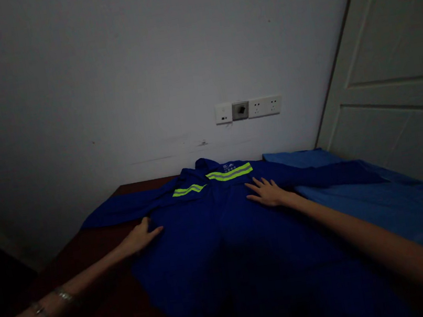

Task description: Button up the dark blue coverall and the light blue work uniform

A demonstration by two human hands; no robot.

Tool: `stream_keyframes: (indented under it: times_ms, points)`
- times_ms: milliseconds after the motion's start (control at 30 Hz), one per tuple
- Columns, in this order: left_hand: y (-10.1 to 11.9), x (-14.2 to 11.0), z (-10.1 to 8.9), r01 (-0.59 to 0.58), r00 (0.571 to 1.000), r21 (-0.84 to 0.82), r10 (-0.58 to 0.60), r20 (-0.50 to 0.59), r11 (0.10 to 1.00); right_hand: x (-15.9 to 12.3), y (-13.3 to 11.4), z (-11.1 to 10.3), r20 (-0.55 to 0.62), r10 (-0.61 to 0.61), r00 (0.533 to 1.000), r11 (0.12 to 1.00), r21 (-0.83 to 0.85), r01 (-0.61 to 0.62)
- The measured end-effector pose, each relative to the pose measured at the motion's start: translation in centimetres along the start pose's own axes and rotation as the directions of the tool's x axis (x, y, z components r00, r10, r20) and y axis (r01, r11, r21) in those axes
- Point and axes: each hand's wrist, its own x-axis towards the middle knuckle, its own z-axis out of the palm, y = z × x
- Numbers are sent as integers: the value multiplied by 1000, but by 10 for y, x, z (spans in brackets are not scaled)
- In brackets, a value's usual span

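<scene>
A dark blue work jacket [214, 232] with yellow-green reflective stripes [228, 173] near its collar lies spread flat on a dark wooden table [109, 301]. My left hand [141, 235] rests flat on the jacket's left side near the sleeve, fingers stretched out. My right hand [266, 191] lies flat on the right chest area, fingers spread. Neither hand holds anything. Two bracelets [52, 301] sit on my left wrist.
A lighter blue garment [381, 202] lies on the right, under the jacket's right sleeve. A white wall stands behind with a row of sockets and a switch [247, 109]. A white door [398, 77] is at the right. The room is dim.
</scene>
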Motion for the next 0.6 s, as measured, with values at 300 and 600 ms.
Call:
stream_keyframes:
  times_ms: [300,600]
  points:
    - [-28,-25,-2,97,995,80,-99,27,992,28,6,28,44,164,985,985,40,-166]
    - [-44,13,-10,11,970,-98,13,244,995,34,9,21,44,176,983,984,28,-177]
